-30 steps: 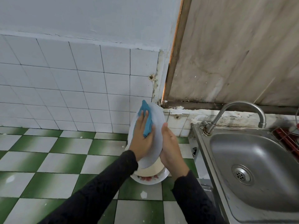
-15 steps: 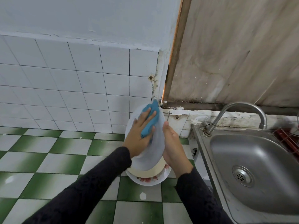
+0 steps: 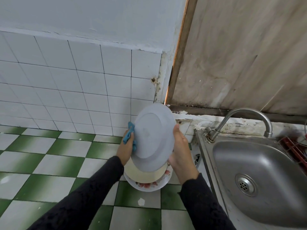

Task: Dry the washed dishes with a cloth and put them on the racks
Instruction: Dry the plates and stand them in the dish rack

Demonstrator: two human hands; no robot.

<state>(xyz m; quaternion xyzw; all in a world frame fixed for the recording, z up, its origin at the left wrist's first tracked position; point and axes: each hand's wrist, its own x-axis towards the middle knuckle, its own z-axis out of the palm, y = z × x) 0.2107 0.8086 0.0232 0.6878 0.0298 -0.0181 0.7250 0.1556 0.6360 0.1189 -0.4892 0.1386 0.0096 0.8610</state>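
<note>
Pale plate (image 3: 153,138) is held upright above the worktop (image 3: 49,163), underside twd camera, over a stack: cream plate (image 3: 144,175) on floral plate (image 3: 147,185), near worktop's R edge by the sink (image 3: 265,163). Its R rim is gripped by R hand (image 3: 181,151), thumb on near face, fingers hidden behind. Blue cloth (image 3: 130,135) is clamped by L hand (image 3: 126,146) fingers at the L rim. Tap (image 3: 245,113) & red rack (image 3: 292,146) are seen at R.

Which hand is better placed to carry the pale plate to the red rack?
Probably the right hand: it holds the plate by its rim and is nearer the red rack; the left hand grips the blue cloth.
</note>
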